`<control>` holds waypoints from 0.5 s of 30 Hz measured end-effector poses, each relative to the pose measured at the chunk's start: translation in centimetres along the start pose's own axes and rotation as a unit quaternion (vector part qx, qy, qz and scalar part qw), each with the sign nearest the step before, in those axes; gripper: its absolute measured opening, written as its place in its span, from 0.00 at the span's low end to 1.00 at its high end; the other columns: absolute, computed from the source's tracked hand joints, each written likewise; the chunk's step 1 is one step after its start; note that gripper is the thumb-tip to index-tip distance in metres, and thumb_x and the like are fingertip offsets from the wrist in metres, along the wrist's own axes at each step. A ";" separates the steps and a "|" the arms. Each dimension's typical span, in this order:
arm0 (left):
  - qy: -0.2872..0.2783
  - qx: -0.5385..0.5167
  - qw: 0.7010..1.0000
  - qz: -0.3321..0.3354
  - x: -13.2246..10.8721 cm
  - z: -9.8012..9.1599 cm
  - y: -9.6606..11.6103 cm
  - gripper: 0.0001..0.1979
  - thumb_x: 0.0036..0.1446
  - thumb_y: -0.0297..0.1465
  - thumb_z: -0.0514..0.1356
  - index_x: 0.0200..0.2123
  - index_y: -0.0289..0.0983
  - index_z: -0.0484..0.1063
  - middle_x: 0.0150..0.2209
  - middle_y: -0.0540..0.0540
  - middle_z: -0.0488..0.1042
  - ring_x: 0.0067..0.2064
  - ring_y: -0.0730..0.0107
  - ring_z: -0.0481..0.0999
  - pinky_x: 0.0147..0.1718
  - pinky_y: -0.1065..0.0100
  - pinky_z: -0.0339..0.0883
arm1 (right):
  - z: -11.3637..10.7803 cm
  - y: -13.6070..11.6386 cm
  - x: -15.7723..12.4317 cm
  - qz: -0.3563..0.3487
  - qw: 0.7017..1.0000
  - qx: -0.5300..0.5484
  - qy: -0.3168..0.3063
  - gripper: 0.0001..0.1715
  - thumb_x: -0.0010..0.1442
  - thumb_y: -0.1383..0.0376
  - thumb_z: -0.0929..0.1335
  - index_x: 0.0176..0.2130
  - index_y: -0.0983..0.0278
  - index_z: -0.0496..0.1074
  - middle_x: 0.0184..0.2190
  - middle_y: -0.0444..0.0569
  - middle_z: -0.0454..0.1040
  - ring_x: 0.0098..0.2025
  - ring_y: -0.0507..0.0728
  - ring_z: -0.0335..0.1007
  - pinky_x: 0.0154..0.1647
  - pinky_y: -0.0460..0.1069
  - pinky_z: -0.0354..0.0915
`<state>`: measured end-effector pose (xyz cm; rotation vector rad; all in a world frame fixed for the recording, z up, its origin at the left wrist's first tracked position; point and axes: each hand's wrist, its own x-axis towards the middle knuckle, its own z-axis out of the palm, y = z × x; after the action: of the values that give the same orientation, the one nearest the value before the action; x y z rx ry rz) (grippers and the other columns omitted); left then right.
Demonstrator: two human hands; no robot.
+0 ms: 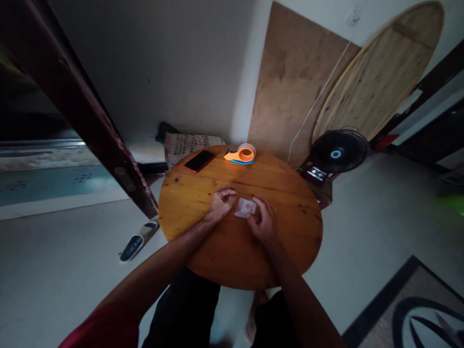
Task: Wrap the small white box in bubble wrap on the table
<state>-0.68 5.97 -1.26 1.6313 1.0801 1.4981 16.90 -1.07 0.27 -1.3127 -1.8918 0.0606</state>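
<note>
A small pale packet with a reddish mark lies on the round wooden table, between my two hands. My left hand rests on the table just left of it, fingers curled into a loose fist, with nothing visible in it. My right hand sits at the packet's right edge, fingers bent and pinching or touching that edge. Both forearms reach in from the bottom of the view.
At the table's far side lie a red-edged phone and an orange tape dispenser with a tape roll. A black fan stands on the floor to the right, wooden boards lean on the wall, a slipper lies left.
</note>
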 end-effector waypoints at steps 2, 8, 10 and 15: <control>0.002 -0.003 1.000 0.000 0.0 0.0 -0.1 0.07 0.49 0.28 0.58 0.29 0.36 0.76 0.38 0.43 0.76 0.42 0.65 0.74 0.46 0.61 0.70 | 0.0 0.0 0.1 -0.005 1.000 0.007 0.004 0.28 0.57 0.60 0.65 0.57 0.61 0.62 0.56 0.55 0.67 0.57 0.64 0.62 0.57 0.60 0.58; -0.024 -0.014 1.000 0.001 -0.2 -0.1 0.6 0.07 0.50 0.30 0.59 0.32 0.36 0.76 0.41 0.43 0.75 0.44 0.64 0.74 0.46 0.61 0.70 | 0.3 0.4 -0.1 0.007 1.000 0.017 0.016 0.30 0.57 0.59 0.66 0.58 0.62 0.61 0.55 0.57 0.67 0.58 0.64 0.62 0.58 0.61 0.58; -0.049 -0.006 0.999 0.019 -0.4 -0.1 1.1 0.07 0.51 0.30 0.60 0.33 0.36 0.76 0.43 0.42 0.74 0.46 0.64 0.73 0.47 0.61 0.69 | 0.5 0.7 -0.2 0.012 0.999 0.028 0.027 0.30 0.58 0.59 0.65 0.58 0.63 0.60 0.56 0.57 0.67 0.58 0.64 0.62 0.58 0.62 0.58; -0.092 0.030 0.989 0.111 -1.0 0.2 1.6 0.07 0.52 0.32 0.62 0.34 0.36 0.77 0.41 0.42 0.71 0.45 0.64 0.71 0.46 0.62 0.68 | 1.0 1.6 -0.5 0.093 0.989 0.095 0.070 0.25 0.61 0.59 0.63 0.56 0.63 0.63 0.53 0.57 0.70 0.55 0.62 0.65 0.55 0.60 0.63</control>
<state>-0.22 4.40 -0.26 1.9421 0.8727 1.4289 17.54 -0.37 -1.43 -1.3238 -1.6015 0.2333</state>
